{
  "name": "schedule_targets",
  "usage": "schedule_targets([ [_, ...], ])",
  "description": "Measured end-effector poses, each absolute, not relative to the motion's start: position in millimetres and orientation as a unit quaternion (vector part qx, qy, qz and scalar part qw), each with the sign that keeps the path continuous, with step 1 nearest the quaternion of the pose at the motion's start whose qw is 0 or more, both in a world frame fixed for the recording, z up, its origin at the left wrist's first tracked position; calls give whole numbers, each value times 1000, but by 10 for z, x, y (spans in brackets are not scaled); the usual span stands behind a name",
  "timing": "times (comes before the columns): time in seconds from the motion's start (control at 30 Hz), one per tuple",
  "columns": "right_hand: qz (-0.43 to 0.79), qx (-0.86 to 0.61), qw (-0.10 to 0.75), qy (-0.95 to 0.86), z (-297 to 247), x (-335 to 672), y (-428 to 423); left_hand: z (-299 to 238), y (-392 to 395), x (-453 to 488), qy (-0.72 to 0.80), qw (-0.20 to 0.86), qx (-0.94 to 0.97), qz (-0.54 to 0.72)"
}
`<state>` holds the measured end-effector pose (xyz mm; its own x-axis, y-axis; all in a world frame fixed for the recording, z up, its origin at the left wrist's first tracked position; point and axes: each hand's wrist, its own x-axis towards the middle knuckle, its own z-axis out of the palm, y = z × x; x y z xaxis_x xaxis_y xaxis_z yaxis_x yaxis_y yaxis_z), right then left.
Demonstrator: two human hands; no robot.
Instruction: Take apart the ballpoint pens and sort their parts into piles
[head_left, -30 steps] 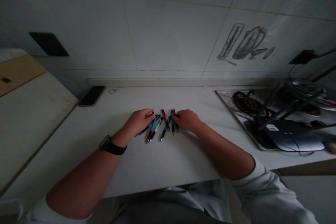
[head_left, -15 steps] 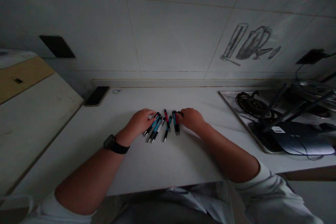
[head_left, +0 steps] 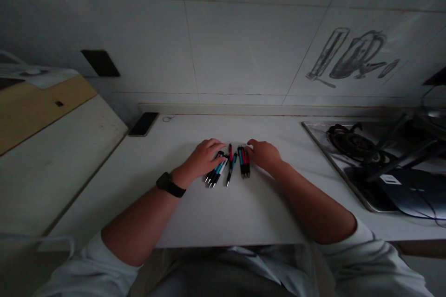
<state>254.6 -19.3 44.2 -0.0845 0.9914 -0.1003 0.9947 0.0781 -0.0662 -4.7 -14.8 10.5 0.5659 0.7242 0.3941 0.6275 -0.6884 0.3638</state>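
Note:
Several pens lie on the white countertop point(head_left: 223, 218) in front of me. On the left, a bunch of blue, black and white pens point(head_left: 216, 171) sits under the spread thumb and fingers of my left hand point(head_left: 202, 158), which wears a black watch point(head_left: 170, 184). A red pen point(head_left: 230, 153) and a blue pen point(head_left: 232, 169) cross in the middle. To the right, blue and red pens point(head_left: 244, 163) lie side by side. My right hand point(head_left: 265, 154) rests against their right side, fingers loosely bent and apart.
A phone point(head_left: 143, 124) and a small ring-like item point(head_left: 168, 119) lie at the back left. A gas stove point(head_left: 353, 144) with a dark flat object point(head_left: 414, 190) stands on the right. A pale cabinet point(head_left: 62, 148) borders the left, and a tiled wall point(head_left: 240, 46) rises behind.
My left fingers have spread and the left pens lie closer together. The pens at the right lie more evenly side by side. The view has shifted to the left.

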Motion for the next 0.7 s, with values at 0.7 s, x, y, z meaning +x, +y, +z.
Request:
schedule_targets([
  [0.7,-73,579,-101,806,260,2580,-9,27,81,348,365,97,888,264],
])
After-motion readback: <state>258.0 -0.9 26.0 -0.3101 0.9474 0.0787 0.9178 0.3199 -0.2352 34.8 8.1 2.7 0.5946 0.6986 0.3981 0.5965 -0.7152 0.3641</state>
